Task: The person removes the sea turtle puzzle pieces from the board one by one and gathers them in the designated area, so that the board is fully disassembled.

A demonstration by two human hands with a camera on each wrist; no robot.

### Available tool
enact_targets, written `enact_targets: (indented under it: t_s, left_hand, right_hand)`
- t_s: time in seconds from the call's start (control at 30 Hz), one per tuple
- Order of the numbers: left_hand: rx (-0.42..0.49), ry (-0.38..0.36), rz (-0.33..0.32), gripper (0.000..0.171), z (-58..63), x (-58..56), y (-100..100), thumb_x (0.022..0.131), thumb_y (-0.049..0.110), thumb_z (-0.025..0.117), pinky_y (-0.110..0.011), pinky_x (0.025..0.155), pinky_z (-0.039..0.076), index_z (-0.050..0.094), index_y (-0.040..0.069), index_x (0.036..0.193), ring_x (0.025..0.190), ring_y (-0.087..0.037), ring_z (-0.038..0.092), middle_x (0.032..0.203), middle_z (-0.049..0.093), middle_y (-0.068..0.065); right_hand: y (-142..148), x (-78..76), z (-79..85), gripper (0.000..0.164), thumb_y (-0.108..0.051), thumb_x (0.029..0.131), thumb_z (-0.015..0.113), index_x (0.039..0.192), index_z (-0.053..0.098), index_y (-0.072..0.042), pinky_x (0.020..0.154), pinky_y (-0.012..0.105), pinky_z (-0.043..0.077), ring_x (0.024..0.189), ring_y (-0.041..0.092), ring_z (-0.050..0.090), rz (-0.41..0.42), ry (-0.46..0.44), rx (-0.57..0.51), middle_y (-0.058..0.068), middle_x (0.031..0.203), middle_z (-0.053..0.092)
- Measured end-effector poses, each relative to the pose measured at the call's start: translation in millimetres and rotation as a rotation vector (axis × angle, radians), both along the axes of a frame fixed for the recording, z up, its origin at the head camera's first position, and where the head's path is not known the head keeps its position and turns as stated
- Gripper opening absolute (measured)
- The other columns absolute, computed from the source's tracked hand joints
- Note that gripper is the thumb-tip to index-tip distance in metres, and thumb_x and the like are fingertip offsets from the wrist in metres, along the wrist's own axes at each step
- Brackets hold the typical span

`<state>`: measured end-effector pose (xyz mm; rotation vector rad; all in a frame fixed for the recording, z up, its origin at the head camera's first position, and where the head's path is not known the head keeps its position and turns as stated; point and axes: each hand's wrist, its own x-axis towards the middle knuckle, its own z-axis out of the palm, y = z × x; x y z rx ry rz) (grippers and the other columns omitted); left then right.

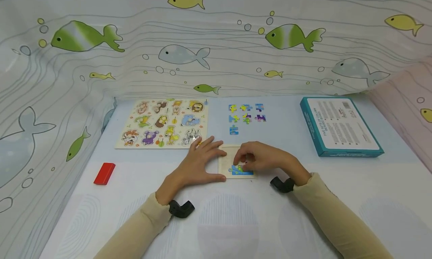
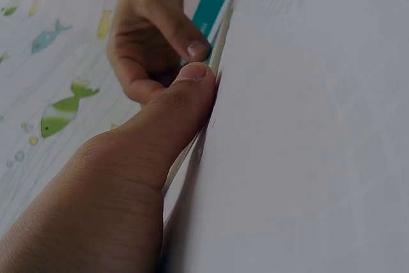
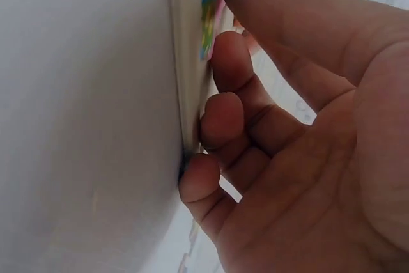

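Note:
A small square wooden puzzle board [image 1: 227, 175] lies flat in the middle of the table, with blue and green puzzle pieces [image 1: 237, 170] along its lower part. My left hand [image 1: 195, 163] rests at the board's left side. Its fingers are spread, and the thumb touches the board's edge near the lower left corner. Over the board's right part, my right hand [image 1: 264, 156] has thumb and index finger bent together at a puzzle piece [image 3: 209, 14]. Fingers partly hide that piece. The right hand's other fingertips [image 3: 222, 119] rest against the board's edge.
Several loose puzzle pieces [image 1: 246, 118] lie in rows beyond the board. A larger animal puzzle board [image 1: 175, 118] lies behind the left hand. A teal box [image 1: 344, 126] is at the back right, and a red block [image 1: 104, 173] sits on the left.

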<state>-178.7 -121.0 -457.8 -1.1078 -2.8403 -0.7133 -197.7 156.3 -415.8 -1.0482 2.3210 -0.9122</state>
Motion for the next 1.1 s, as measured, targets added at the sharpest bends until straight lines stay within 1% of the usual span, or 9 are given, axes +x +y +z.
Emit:
enact_targets:
  t_s: [0.2, 0.37, 0.57, 0.83, 1.0, 1.1]
  left_hand:
    - [0.007, 0.001, 0.0, 0.069, -0.1, -0.4, -1.5, 0.077, 0.069, 0.075, -0.058, 0.126, 0.006, 0.061, 0.031, 0.134, 0.157, -0.029, 0.027, 0.16, 0.045, 0.002]
    - [0.011, -0.003, 0.0, 0.07, -0.3, -0.9, -1.5, 0.077, 0.069, 0.075, -0.058, 0.126, 0.006, 0.061, 0.031, 0.134, 0.157, -0.028, 0.026, 0.16, 0.044, 0.003]
    - [0.012, -0.001, 0.0, 0.07, -0.2, -0.7, -0.8, 0.077, 0.068, 0.076, -0.059, 0.126, 0.006, 0.062, 0.032, 0.134, 0.157, -0.029, 0.026, 0.16, 0.044, 0.003]
    - [0.0, -0.029, 0.009, 0.07, 0.3, -0.3, 0.6, 0.077, 0.07, 0.074, -0.055, 0.127, 0.004, 0.061, 0.033, 0.134, 0.158, -0.026, 0.024, 0.161, 0.043, 0.005]
    - [-0.005, -0.021, 0.007, 0.07, 0.6, -0.1, 1.2, 0.077, 0.07, 0.075, -0.056, 0.127, 0.005, 0.061, 0.032, 0.135, 0.157, -0.026, 0.025, 0.161, 0.043, 0.004]
    - [-0.005, -0.017, 0.008, 0.07, 0.8, 0.1, 1.4, 0.077, 0.069, 0.075, -0.056, 0.126, 0.006, 0.061, 0.032, 0.134, 0.157, -0.026, 0.025, 0.161, 0.044, 0.004]
  right_hand:
    - [-4.9, 3.1, 3.8, 0.034, -0.003, 0.092, 0.066, 0.122, 0.074, -0.019, 0.079, 0.028, 0.045, 0.089, 0.016, 0.052, 0.052, 0.014, 0.021, 0.0, 0.094, 0.06]
    - [-5.1, 4.6, 6.8, 0.039, -0.001, 0.092, 0.063, 0.125, 0.072, -0.021, 0.081, 0.03, 0.042, 0.092, 0.017, 0.05, 0.079, 0.011, 0.046, 0.0, 0.096, 0.06]
    - [-3.8, 5.6, 7.7, 0.04, -0.001, 0.092, 0.064, 0.125, 0.071, -0.022, 0.082, 0.031, 0.042, 0.094, 0.017, 0.05, 0.074, -0.001, 0.059, -0.001, 0.096, 0.059]
    - [-3.4, 7.2, 6.9, 0.038, 0.0, 0.092, 0.065, 0.122, 0.071, -0.024, 0.084, 0.031, 0.044, 0.097, 0.017, 0.05, 0.052, -0.025, 0.06, -0.001, 0.097, 0.059]
    - [-4.6, 8.1, 5.4, 0.037, 0.003, 0.091, 0.064, 0.119, 0.069, -0.022, 0.086, 0.032, 0.045, 0.097, 0.017, 0.051, 0.061, -0.03, 0.033, 0.001, 0.096, 0.058]
    - [-5.6, 8.4, 6.3, 0.036, 0.005, 0.09, 0.063, 0.117, 0.068, -0.019, 0.084, 0.03, 0.045, 0.094, 0.018, 0.052, 0.071, -0.027, 0.016, 0.004, 0.095, 0.059]
